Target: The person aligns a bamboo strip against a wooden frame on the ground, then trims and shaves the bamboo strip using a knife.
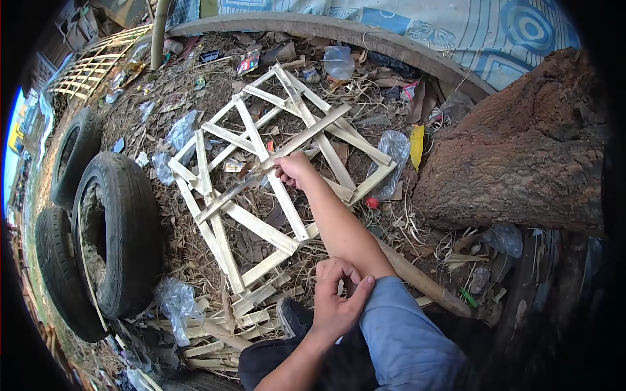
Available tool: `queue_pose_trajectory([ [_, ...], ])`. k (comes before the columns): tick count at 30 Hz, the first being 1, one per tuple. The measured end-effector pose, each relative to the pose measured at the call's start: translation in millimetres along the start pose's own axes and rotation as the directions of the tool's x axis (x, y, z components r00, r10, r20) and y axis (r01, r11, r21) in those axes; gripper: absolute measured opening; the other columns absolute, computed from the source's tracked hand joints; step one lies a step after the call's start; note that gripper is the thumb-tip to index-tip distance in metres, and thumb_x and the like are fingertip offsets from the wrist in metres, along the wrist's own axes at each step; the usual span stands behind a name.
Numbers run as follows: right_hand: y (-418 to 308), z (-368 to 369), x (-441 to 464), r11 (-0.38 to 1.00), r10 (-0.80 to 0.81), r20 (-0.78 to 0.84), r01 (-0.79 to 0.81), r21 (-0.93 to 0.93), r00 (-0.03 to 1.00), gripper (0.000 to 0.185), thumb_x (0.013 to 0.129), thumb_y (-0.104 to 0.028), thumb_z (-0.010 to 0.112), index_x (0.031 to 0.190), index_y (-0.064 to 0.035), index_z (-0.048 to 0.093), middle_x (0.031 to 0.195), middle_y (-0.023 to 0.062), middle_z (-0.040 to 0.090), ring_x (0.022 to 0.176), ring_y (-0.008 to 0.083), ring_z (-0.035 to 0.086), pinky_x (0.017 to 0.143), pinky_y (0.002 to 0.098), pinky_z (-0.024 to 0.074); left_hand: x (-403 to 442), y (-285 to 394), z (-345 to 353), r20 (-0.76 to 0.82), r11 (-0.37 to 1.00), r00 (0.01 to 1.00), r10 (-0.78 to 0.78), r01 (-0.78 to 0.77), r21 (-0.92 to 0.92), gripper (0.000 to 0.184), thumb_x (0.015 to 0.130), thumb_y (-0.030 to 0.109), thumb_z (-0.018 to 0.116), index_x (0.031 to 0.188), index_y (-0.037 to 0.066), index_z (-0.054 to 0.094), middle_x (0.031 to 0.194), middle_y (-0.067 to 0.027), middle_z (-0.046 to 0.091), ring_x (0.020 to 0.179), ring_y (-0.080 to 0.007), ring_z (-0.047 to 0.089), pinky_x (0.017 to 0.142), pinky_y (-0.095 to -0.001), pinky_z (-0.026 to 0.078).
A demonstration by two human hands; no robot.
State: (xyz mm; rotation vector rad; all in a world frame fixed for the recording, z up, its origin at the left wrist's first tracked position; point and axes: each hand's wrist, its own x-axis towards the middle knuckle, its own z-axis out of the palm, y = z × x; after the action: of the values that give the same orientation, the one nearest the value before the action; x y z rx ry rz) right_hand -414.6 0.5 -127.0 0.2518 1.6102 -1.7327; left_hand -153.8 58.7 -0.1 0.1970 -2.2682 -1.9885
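Observation:
My right hand [295,171] reaches out, fingers closed around the crossing of strips near the middle of a pale bamboo lattice frame [259,229]. The lattice, made of flat split strips crossing at angles, lies on the littered ground. A darker, longer strip [313,133] runs diagonally across it, passing under my right fingers. Closer to me, my left hand [339,293] rests against my right forearm by the blue sleeve [404,326]. Its fingers are curled, the thumb stands apart, and I see nothing held in it.
Old tyres [120,234] stand at left. A thick tree trunk [515,146] is at right, with a bamboo pole [424,280] near its base. Cut bamboo strips [254,319] lie near my foot. Plastic bags [179,306] and dry leaves litter the ground. A patterned blue sheet [450,32] lies at the back.

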Motion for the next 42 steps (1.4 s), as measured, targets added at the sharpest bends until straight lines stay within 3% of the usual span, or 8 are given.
queue_pose_trajectory([
  [3, -1, -1, 3, 1.0, -0.012, -0.034, 0.012, -0.008, 0.999, 0.018, 0.088, -0.015, 0.061, 0.077, -0.0008, 0.058, 0.062, 0.0066, 0.055, 0.044, 0.0096, 0.044, 0.035, 0.0231, 0.0257, 0, 0, -2, -0.009, 1.0, 1.0, -0.026, 0.026, -0.01, 0.022, 0.077, 0.009, 0.072, 0.073, 0.007, 0.05, 0.079, -0.0029, 0.049, 0.084, -0.0179, 0.042, 0.081, -0.0303, 0.033],
  [14, -1, 3, 10, 1.0, 0.012, -0.052, -0.013, -0.015, 0.999, 0.017, 0.087, -0.013, 0.064, 0.074, -0.0055, 0.059, 0.062, 0.0026, 0.055, 0.044, 0.0075, 0.044, 0.036, 0.0225, 0.0267, 2, 8, -17, -0.053, 0.999, 0.998, 0.045, -0.046, -0.013, 0.022, 0.077, 0.012, 0.073, 0.076, 0.007, 0.052, 0.079, -0.0054, 0.051, 0.084, -0.0221, 0.044, 0.081, -0.0328, 0.036],
  [19, -7, 6, 0, 0.998, 0.03, -0.135, -0.036, -0.045, 0.99, 0.016, 0.085, -0.014, 0.065, 0.074, -0.0052, 0.059, 0.063, 0.0026, 0.056, 0.044, 0.0077, 0.045, 0.036, 0.0218, 0.0271, 1, 9, -21, -0.089, 0.996, 0.995, 0.04, -0.047, -0.08, 0.021, 0.078, 0.013, 0.073, 0.076, 0.007, 0.053, 0.08, -0.0052, 0.052, 0.084, -0.0217, 0.044, 0.079, -0.0326, 0.036],
  [24, -6, -2, 6, 0.996, 0.055, -0.07, -0.06, -0.067, 0.996, 0.016, 0.086, -0.017, 0.067, 0.078, -0.0067, 0.058, 0.064, 0.0006, 0.055, 0.045, 0.0052, 0.045, 0.036, 0.0202, 0.0288, -1, 5, -21, -0.164, 0.99, 0.986, 0.042, -0.063, -0.125, 0.02, 0.078, 0.014, 0.072, 0.078, 0.007, 0.053, 0.081, -0.0047, 0.051, 0.085, -0.0222, 0.044, 0.08, -0.0328, 0.036],
  [34, -11, 4, -2, 0.987, 0.048, -0.135, -0.068, -0.147, 0.99, 0.014, 0.089, -0.017, 0.065, 0.082, -0.0078, 0.058, 0.064, -0.0012, 0.054, 0.045, 0.0048, 0.044, 0.037, 0.0181, 0.0286, -3, 11, -28, -0.104, 0.977, 0.994, -0.022, -0.001, -0.212, 0.02, 0.08, 0.016, 0.07, 0.077, 0.007, 0.052, 0.081, -0.0049, 0.052, 0.087, -0.024, 0.043, 0.081, -0.0343, 0.036],
  [42, -9, 5, -2, 0.992, 0.022, -0.125, -0.037, -0.118, 0.992, 0.014, 0.088, -0.016, 0.066, 0.081, -0.0065, 0.059, 0.064, 0.0014, 0.056, 0.043, 0.0058, 0.044, 0.036, 0.0184, 0.0299, -3, 8, -27, -0.137, 0.98, 0.99, 0.024, -0.05, -0.194, 0.02, 0.08, 0.016, 0.069, 0.078, 0.007, 0.051, 0.08, -0.0044, 0.052, 0.087, -0.0232, 0.044, 0.08, -0.0343, 0.037],
])
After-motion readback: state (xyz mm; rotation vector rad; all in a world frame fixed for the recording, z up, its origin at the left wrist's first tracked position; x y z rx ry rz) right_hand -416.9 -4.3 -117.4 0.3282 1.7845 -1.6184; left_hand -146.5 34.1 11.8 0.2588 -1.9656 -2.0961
